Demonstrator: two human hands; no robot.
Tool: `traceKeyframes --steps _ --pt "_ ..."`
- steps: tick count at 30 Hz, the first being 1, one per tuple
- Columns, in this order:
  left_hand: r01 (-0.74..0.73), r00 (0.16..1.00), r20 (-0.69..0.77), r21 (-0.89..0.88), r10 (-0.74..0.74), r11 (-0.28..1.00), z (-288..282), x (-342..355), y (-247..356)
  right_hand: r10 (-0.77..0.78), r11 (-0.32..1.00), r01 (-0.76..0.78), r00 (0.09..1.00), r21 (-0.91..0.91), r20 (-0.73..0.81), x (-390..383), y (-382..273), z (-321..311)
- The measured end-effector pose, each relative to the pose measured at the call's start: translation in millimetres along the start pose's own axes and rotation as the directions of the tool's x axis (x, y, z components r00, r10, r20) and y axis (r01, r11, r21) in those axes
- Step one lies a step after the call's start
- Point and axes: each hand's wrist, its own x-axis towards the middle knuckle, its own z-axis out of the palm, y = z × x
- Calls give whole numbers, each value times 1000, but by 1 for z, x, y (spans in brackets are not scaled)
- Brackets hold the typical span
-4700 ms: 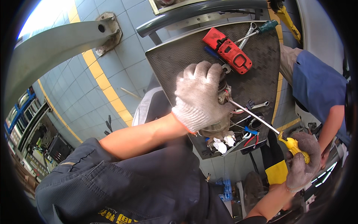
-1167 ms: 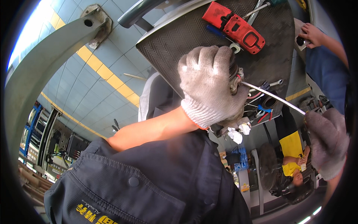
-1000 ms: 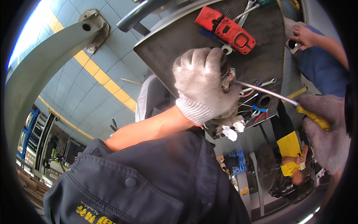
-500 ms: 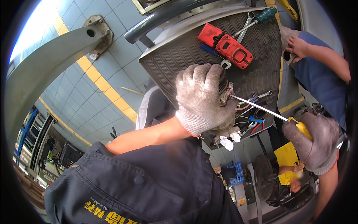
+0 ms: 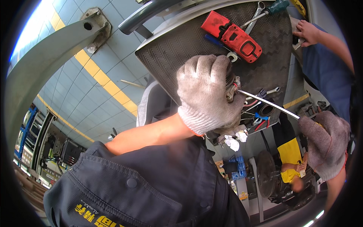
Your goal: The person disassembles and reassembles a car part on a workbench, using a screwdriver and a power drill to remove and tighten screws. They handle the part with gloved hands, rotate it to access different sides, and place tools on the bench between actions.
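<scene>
My left hand (image 5: 206, 90), in a dirty light knitted glove, is closed round a metal mechanical part (image 5: 231, 90) with a dark round section. Most of that part is hidden under the palm and fingers. In a darker grey glove, my right hand (image 5: 327, 142) grips a screwdriver (image 5: 269, 103) on the right. Its long pale shaft slants up to the left, and the tip meets the part beside my left fingers. Only a sliver of the yellow handle shows. Both hands work over a black ribbed mat (image 5: 162, 56).
On the mat lie a red and black device (image 5: 236, 41), a combination wrench (image 5: 257, 15), a green-handled screwdriver (image 5: 278, 6) and red-and-blue-handled pliers (image 5: 261, 122). Crumpled white paper (image 5: 231, 143) sits at the near edge. A co-worker's hand (image 5: 307, 33) is at right; a yellow-shirted person (image 5: 290, 176) is lower right.
My right hand has shifted slightly right, and its glove covers more of the yellow handle. The view has moved a little; the left hand keeps its grip.
</scene>
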Motion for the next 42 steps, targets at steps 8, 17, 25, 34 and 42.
traceKeyframes --steps 8,17,25,34,42 --pt "19 1000 2 28 -19 999 -1 3 3 54 991 -56 998 119 17 -2 -5 1" --pt "24 1000 -12 24 -24 999 0 4 3 112 961 -114 993 251 21 2 -6 -3" --pt "27 1000 10 25 -27 999 -1 5 3 94 958 -90 996 272 0 5 -3 5" --pt "-45 999 -10 24 45 999 -4 4 1 623 451 -705 688 547 373 5 -21 8" --pt "-22 998 53 34 20 999 -7 2 2 -110 983 102 993 -153 -45 -6 -7 3"
